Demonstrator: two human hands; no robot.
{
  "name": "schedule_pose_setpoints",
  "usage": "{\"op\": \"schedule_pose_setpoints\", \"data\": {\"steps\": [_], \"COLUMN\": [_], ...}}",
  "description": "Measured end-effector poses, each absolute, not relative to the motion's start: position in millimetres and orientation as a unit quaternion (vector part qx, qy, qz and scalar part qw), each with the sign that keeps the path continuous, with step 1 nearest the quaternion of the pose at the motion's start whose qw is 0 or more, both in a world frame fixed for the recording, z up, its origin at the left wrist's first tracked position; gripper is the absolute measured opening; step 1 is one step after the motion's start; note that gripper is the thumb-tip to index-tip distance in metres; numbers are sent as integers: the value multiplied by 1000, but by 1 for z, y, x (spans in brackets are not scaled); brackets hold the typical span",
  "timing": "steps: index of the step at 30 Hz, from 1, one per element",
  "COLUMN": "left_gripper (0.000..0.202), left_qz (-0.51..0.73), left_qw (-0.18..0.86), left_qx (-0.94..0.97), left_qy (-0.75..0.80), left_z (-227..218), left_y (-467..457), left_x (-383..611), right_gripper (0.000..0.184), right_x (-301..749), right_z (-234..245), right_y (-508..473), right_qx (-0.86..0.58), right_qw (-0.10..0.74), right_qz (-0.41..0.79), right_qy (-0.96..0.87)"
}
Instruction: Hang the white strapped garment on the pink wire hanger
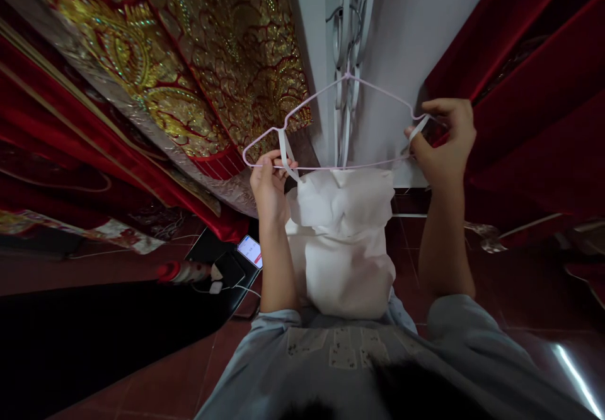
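Note:
A pale pink clothes hanger [316, 97] hangs by its hook from a white metal rack in front of me. Below it droops a white strapped garment [347, 243], one strap [283, 145] looped over the hanger's left shoulder. My left hand [271, 180] is closed around the lower left bar beside that strap. At the hanger's right end, my right hand [444, 139] pinches the other white strap [418, 127] between thumb and fingers. The hanger's right tip is partly hidden by that hand.
Gold-embroidered red garments [227, 60] hang close on the left, dark red cloth [539, 123] on the right. The white rack [347, 35] stands ahead. A lit phone [249, 251], a red-lidded bottle [184, 272] and a cable lie on a black surface at lower left.

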State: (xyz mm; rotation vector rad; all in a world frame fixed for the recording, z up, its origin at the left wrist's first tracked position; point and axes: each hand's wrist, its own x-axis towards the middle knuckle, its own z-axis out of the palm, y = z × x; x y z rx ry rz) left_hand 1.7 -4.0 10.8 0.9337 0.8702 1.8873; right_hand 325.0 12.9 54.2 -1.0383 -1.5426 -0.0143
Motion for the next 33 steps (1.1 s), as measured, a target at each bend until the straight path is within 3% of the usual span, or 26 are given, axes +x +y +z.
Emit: {"op": "schedule_pose_setpoints", "data": {"steps": [7,12,16,18,21,27,33], "left_gripper": [32,28,28,29,31,36,34], "left_qz": [754,759,756,753,754,746,754], "left_qw": [419,420,423,425,425,420,400], "left_qx": [375,372,373,373,376,371,385], "left_qy": [340,330,333,336,329,359,350], "left_z": [11,8,6,5,6,10,9], "left_y": [-4,-4,-4,-4,-4,-8,-10], "left_x": [1,2,3,2,2,4,5], "right_gripper": [35,43,30,20,22,20,38], "right_x": [328,319,314,313,311,293,279], "right_z": [43,66,73,67,45,6,10], "right_y": [34,49,36,24,3,-13,-11], "right_qx": [-460,-528,-508,-463,-423,-518,-449], "right_qw": [684,646,624,652,705,632,680], "right_qz": [17,19,24,-15,-89,54,154], "right_qy": [-566,-551,-593,-600,-562,-574,-559]}}
